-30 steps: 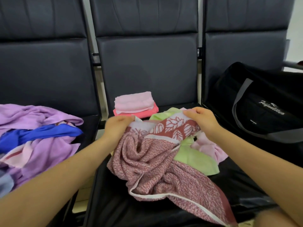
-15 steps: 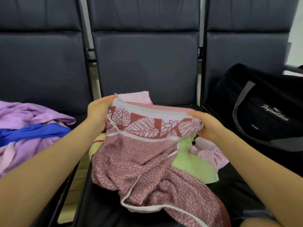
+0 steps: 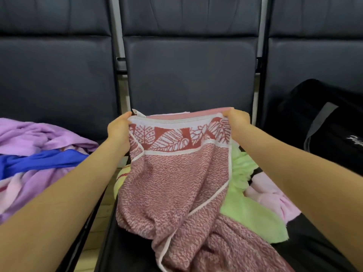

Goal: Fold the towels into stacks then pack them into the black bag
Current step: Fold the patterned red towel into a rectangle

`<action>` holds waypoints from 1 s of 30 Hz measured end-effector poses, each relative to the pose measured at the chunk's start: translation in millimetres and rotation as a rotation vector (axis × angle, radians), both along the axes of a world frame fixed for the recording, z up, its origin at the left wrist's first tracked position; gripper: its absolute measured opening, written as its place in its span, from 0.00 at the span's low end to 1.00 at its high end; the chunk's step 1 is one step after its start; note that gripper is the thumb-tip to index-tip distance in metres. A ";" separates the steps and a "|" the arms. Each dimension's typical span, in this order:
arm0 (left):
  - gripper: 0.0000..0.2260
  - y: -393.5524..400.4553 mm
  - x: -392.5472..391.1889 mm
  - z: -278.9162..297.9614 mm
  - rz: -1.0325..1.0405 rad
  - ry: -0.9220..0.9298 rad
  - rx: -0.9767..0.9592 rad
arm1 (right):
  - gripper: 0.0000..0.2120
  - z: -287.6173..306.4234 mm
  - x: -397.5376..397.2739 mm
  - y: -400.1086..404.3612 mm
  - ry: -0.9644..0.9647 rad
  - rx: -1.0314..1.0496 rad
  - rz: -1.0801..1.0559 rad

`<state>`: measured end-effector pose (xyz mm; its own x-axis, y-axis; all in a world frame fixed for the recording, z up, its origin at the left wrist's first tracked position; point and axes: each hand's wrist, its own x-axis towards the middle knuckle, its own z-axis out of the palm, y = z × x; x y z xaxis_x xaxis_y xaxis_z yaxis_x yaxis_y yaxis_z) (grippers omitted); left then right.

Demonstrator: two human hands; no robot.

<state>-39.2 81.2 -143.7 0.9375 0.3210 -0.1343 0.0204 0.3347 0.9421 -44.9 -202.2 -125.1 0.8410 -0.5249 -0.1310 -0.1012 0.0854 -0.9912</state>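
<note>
A red and white towel (image 3: 176, 185) with a leaf-pattern border hangs over the middle seat. My left hand (image 3: 118, 132) grips its top left corner and my right hand (image 3: 236, 122) grips its top right corner, so the border is stretched between them. The lower part of the towel lies crumpled on the seat. Under it lie a light green towel (image 3: 245, 211) and a pink towel (image 3: 271, 197). The black bag (image 3: 330, 130) with a grey strap sits on the right seat. The folded pink stack at the back of the seat is hidden behind the raised towel.
On the left seat lies a heap of unfolded towels: lilac (image 3: 33, 134), blue (image 3: 39, 161) and pale pink. Dark padded seat backs (image 3: 188, 75) stand behind. A gap between the left and middle seats shows the floor (image 3: 98, 222).
Both hands have lifted the red towel's border higher and pulled it wider apart. The towel now hides the folded pink stack. The view has shifted slightly right.
</note>
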 end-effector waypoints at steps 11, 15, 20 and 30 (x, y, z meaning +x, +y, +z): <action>0.24 -4.0 52.4 -12.0 -0.011 -0.020 0.417 | 0.12 -14.8 52.3 2.0 0.014 -0.161 -0.051; 0.33 3.5 48.1 -34.3 0.000 0.092 0.567 | 0.21 -40.2 40.1 0.6 0.227 -0.367 0.056; 0.35 13.6 16.0 -44.1 -0.010 0.194 0.613 | 0.24 -53.1 -14.4 3.3 0.154 -0.800 0.015; 0.28 16.1 -91.8 -54.6 -0.286 0.135 0.595 | 0.27 -43.0 -170.3 84.4 -0.150 -1.060 0.664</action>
